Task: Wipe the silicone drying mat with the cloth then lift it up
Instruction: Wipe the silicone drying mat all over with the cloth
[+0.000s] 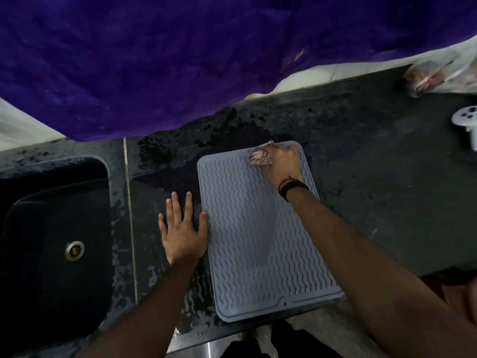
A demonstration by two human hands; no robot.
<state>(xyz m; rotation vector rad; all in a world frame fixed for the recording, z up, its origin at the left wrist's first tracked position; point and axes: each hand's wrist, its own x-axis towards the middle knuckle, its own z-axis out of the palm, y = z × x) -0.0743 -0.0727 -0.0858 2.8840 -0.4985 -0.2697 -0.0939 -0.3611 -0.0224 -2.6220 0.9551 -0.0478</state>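
Observation:
A grey silicone drying mat (pixel 260 241) with wavy ridges lies flat on the dark counter, its near edge at the counter's front. My right hand (pixel 282 161) presses a small pale patterned cloth (pixel 260 156) onto the mat's far end, close to its top right corner. My left hand (pixel 183 228) lies flat on the wet counter just left of the mat, fingers spread, its thumb touching the mat's left edge. A darker wet streak runs down the mat's middle.
A black sink (pixel 56 241) with a metal drain (pixel 74 250) sits at the left. Purple fabric (pixel 180 60) hangs over the back of the counter (pixel 387 177). A white object (pixel 467 125) and a plastic bag (pixel 433 76) lie at the far right. Water patches spot the counter.

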